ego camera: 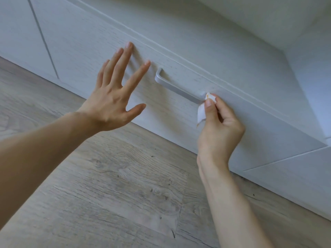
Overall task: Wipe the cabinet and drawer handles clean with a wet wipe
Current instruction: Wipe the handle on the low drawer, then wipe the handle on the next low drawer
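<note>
A silver bar handle (176, 88) runs across a white wood-grain drawer front (93, 38). My right hand (217, 126) pinches a small white wet wipe (202, 111) between thumb and fingers and presses it against the handle's right end. The wipe carries a small yellowish stain near its top. My left hand (114, 93) is spread open with its fingertips resting flat on the drawer front, just left of the handle. It holds nothing.
Another white drawer front (232, 29) sits above. A vertical gap between cabinet doors (43, 38) lies at the far left. Grey wood-look laminate floor (125, 185) spreads below the cabinet base. A white panel (308, 72) stands at the right.
</note>
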`<state>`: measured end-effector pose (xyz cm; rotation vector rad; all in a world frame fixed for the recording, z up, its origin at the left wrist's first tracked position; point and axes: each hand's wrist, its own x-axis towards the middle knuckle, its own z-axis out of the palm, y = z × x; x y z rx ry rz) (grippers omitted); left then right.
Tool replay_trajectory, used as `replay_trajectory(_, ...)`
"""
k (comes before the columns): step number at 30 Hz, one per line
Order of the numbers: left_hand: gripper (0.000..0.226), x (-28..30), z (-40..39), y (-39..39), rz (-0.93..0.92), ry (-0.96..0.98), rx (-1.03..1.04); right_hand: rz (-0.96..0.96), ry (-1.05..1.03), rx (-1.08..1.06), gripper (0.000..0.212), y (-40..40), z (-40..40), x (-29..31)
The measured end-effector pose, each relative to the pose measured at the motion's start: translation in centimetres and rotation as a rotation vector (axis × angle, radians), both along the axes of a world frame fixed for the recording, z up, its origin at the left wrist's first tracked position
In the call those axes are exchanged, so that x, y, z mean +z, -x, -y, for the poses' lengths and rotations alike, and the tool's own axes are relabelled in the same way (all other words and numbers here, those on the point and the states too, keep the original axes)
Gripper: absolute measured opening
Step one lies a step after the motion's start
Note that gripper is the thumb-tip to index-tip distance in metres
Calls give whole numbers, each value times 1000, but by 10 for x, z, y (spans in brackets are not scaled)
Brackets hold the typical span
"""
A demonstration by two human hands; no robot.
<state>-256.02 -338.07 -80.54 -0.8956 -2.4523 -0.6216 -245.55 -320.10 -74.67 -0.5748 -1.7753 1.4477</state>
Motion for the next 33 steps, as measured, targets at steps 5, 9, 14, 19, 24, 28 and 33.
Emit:
replay_trajectory(5, 78, 3, -1, -4, 20, 24, 9, -34, -41, -37, 17, -9, 17, -1)
replay_trajectory(9, 79, 7, -2, -9, 49, 37, 28, -64, -41, 81, 20, -17, 20, 6)
replay_trajectory(14, 80, 15, 6, -18, 121, 76, 81, 25, -177, 321, 11, -1, 29, 38)
replay_trajectory(19, 79, 30, 21, -26, 215, 153, 154, 136, -445, 477, 9, 34, 27, 73)
replay_trajectory(24, 78, 67, 47, -19, 196, 321, 204, 137, -613, 614, 12, 65, 41, 100)
replay_trajectory(28, 76, 108, 66, -32, 312, 393, 262, 221, -641, 676, 15, 80, 64, 122)
replay_trajectory(33, 74, 176, 97, -55, 457, 520, 302, 379, -572, 833, 14, 76, 94, 172)
